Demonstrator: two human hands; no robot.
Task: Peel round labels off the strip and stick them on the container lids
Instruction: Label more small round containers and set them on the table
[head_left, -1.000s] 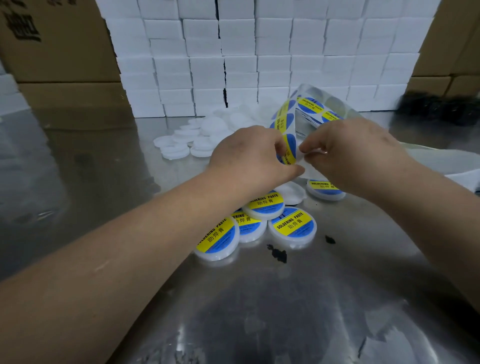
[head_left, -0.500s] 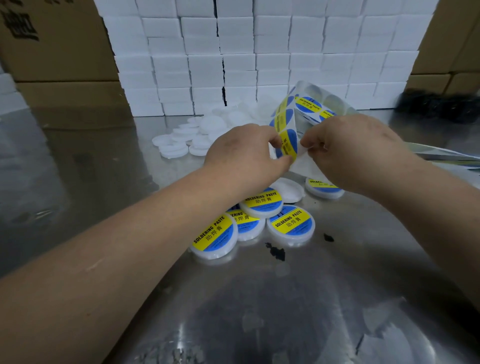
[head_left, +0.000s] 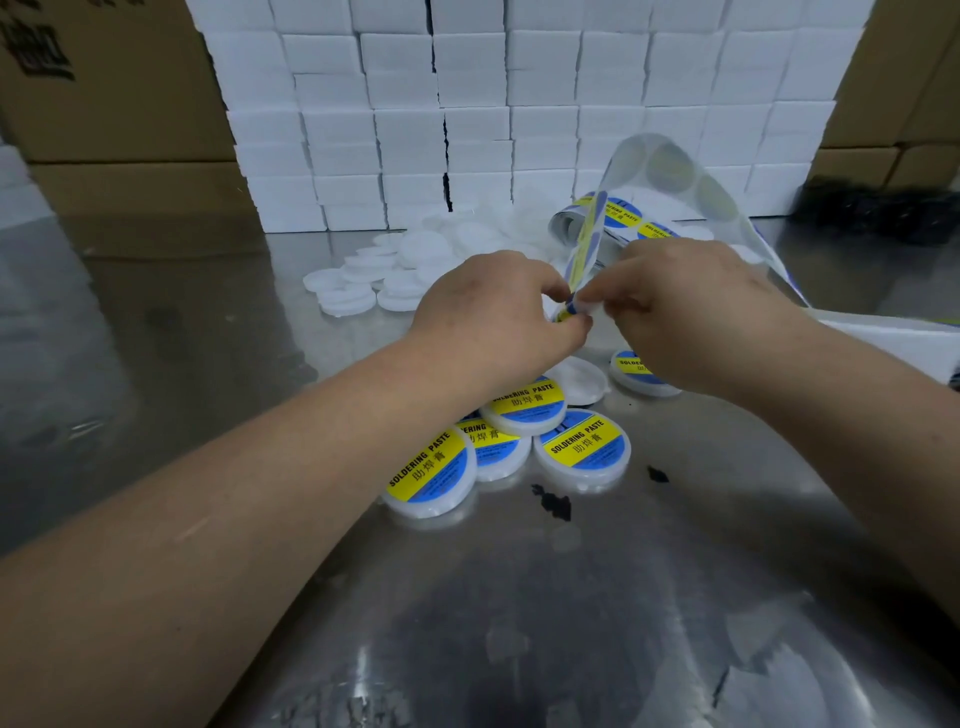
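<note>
A label strip (head_left: 675, 176) arches up from the table behind my hands, with blue-and-yellow round labels (head_left: 621, 213) on it. My left hand (head_left: 493, 317) and my right hand (head_left: 685, 312) meet at the strip's lower end, each pinching it; a blue-and-yellow label edge (head_left: 570, 309) shows between the fingertips. Below my hands lie several labelled white container lids (head_left: 582, 449). One bare white lid (head_left: 579, 379) sits among them, partly hidden by my hands.
A heap of unlabelled white lids (head_left: 374, 280) lies behind my left hand. A wall of white foam boxes (head_left: 467, 104) and brown cartons (head_left: 104, 104) stands at the back. The metal table (head_left: 519, 623) carries small dark specks (head_left: 553, 501).
Both hands have come closer together and slightly down. The strip has twisted, so the label column faces edge-on now.
</note>
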